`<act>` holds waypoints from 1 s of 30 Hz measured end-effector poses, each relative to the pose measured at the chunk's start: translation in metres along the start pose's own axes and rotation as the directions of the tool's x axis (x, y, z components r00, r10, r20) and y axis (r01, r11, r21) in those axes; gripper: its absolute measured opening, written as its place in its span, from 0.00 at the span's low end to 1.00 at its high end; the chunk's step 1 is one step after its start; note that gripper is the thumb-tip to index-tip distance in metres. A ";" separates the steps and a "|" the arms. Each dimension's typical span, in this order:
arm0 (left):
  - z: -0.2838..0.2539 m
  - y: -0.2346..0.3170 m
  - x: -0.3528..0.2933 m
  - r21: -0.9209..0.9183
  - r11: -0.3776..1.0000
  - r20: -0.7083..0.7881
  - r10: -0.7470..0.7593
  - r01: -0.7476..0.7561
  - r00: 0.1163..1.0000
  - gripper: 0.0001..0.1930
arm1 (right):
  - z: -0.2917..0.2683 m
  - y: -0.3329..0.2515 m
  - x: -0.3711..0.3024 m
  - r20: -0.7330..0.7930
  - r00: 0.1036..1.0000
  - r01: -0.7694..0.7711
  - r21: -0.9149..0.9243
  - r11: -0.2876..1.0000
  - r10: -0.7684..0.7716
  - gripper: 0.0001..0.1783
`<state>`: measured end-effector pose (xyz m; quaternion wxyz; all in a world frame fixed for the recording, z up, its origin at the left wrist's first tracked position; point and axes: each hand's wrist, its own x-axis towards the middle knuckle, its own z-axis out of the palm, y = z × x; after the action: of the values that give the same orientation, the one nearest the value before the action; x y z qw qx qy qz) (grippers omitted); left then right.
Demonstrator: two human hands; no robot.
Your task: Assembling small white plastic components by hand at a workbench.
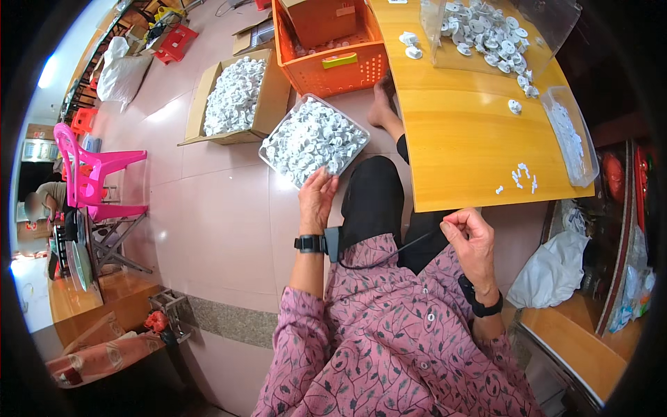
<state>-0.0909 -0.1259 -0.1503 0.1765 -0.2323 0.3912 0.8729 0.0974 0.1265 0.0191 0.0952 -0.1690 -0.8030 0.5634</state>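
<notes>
A careless lift by the left hand (318, 200), its grip impossible to tell, could scatter the small white plastic parts (313, 132) heaped high in the clear tub (276, 165) just beyond it, while the right hand (471, 240), well apart, pinches, contents unclear

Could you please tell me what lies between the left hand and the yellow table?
A black-trousered knee, as the head view shows.

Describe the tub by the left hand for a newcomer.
Find the big orange crate. Just below it in the picture is a tub heaped with white parts, the left hand at its near edge. Unlike the brown cardboard box beside it, it's pale plastic.
</notes>
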 end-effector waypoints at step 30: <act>-0.073 0.018 0.118 0.928 -0.069 0.360 0.414 -0.365 0.836 0.06 | -0.022 0.019 -0.012 -0.069 0.996 -0.061 -0.159 0.985 0.051 0.04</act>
<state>-0.1787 -0.1783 -0.2462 0.0203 0.0563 0.9238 0.3783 0.1194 0.1474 0.0091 0.0915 -0.2170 -0.8373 0.4934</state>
